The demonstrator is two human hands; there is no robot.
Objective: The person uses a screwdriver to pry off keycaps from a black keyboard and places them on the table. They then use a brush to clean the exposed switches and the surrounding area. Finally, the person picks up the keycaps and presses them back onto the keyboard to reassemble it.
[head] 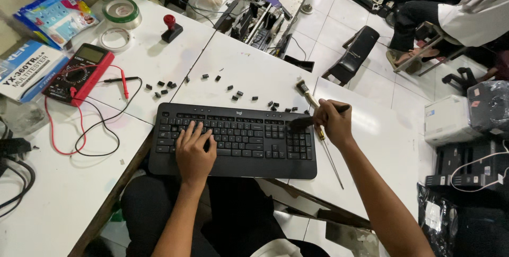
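A black keyboard (233,139) lies across the gap between two white tables, over my lap. My left hand (194,150) rests flat on its left-middle keys, fingers spread. My right hand (334,122) grips a dark brush (304,122) whose bristles touch the keyboard's right end, near the number pad. A second brush (306,91) and a long thin screwdriver (330,156) lie on the table by my right hand. Several loose black keycaps (236,97) are scattered on the table behind the keyboard.
A red multimeter (79,72) with red and black leads sits at left, beside its box (24,71). Two tape rolls (122,12) and a red-knobbed stamp (170,28) stand behind. Another person (456,16) sits at far right. Boxes and printers (466,116) stand on the floor.
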